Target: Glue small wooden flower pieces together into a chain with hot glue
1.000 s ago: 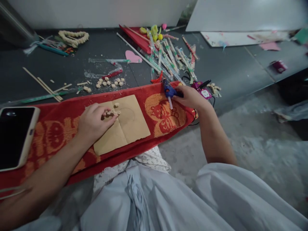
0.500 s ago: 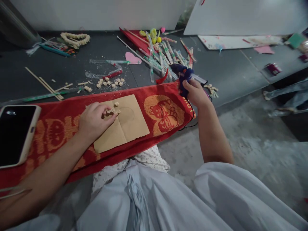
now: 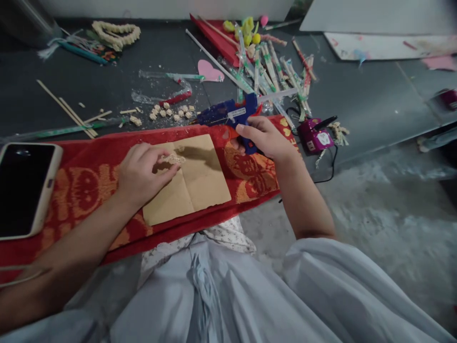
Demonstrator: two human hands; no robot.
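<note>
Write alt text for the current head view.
Right hand holding a blue glue gun above a red towel; left hand gripping a small pale piece over creased brown paper. A phone lies at left, pale chunks beyond the towel.

From the near edge of the towel (image 3: 82, 190), we could bring 1 hand over the right near corner of the paper (image 3: 210, 188), whose right half lies uncovered. At its left edge, the left hand (image 3: 140, 174) closes the way. Between the phone (image 3: 24, 188) and the left forearm (image 3: 91, 234) we find 1 free strip. Over the towel's far edge the glue gun (image 3: 232, 113), in the right hand (image 3: 267, 137), makes a barrier, pointing left near the cubes (image 3: 163, 113). Behind it, the heap of sticks (image 3: 269, 66) blocks us. By the towel's right end, the purple box (image 3: 316, 136) and a cable (image 3: 334, 164) narrow our passage; farther right, the tabletop (image 3: 360, 93) gives room.
</note>
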